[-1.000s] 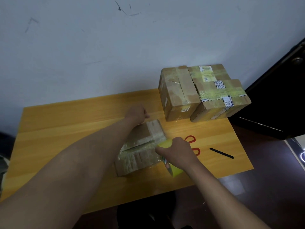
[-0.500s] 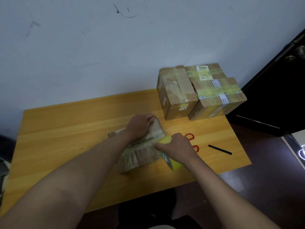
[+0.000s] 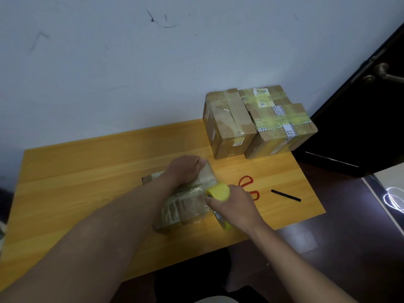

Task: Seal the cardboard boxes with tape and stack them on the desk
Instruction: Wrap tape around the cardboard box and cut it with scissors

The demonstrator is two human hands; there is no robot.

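Pressing palm-down on the far end of a flat, tape-wrapped cardboard box [image 3: 185, 200] at the frame's centre, the left hand [image 3: 185, 169] steadies it on the yellow wooden table [image 3: 87, 171]. Just right of it, the right hand [image 3: 234, 206] grips a yellow roll of tape [image 3: 218, 191] against the box's right edge. Red-handled scissors [image 3: 248, 184] and a thin black stick [image 3: 285, 195] lie further right. Two sealed cardboard boxes [image 3: 255, 121] stand side by side, touching, at the upper right of the table.

1. Bench [image 3: 87, 171]: yellow wood-grain top.
2. Taped cardboard box [image 3: 188, 200], near centre.
3. Two sealed boxes, far right corner: narrow box [image 3: 227, 125], wider box [image 3: 282, 123], touching.
4. Red-handled scissors [image 3: 249, 185], right.
5. Black stick [image 3: 286, 195], right of the scissors.
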